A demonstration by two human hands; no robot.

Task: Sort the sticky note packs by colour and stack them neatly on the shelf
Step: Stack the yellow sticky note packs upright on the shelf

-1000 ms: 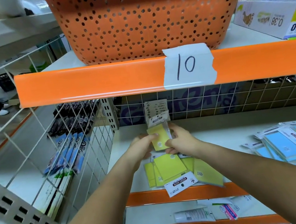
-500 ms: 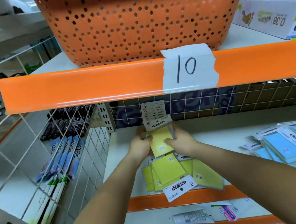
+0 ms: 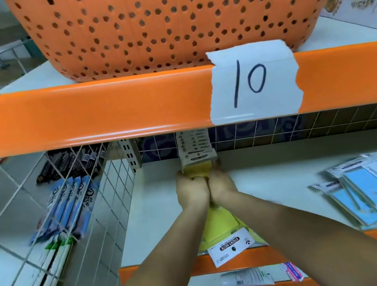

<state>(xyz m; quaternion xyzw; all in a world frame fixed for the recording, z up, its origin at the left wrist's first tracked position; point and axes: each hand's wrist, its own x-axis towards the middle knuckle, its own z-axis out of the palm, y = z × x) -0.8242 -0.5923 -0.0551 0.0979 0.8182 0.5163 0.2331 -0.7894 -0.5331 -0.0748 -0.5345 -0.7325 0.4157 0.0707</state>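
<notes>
**Q:** Yellow seems to be the colour in play. Where is it?

**A:** Yellow sticky note pack [image 3: 196, 169], held at the centre of the frame, deep on the white shelf [image 3: 274, 178]. Its pale header card stands upright above the yellow block, close to the wire grid at the back of the shelf.

**Q:** How do the hands hold it?

**A:** Both hands are side by side, knuckles touching. The left hand [image 3: 191, 191] and the right hand [image 3: 221, 185] each have their fingers curled round the pack's lower edge. Only the backs of the hands show, so the fingertips are hidden.

**Q:** Where are the other packs?

**A:** More yellow packs [image 3: 220, 226] lie flat at the shelf's front edge in the lower centre, partly under the forearms. One has a white card reading "STICKY NOTE" hanging over the orange rail. A loose pile of blue packs [image 3: 372, 190] sits at the right of the frame, well apart from the yellow ones.

**Q:** What surrounds the shelf?

**A:** Across the upper half runs an orange shelf rail [image 3: 79, 113] with a white paper label [image 3: 253, 80] marked "10". An orange perforated basket [image 3: 175, 16] stands on the shelf above it. A white wire panel [image 3: 76, 222] fills the left of the frame, with packaged goods behind it.
</notes>
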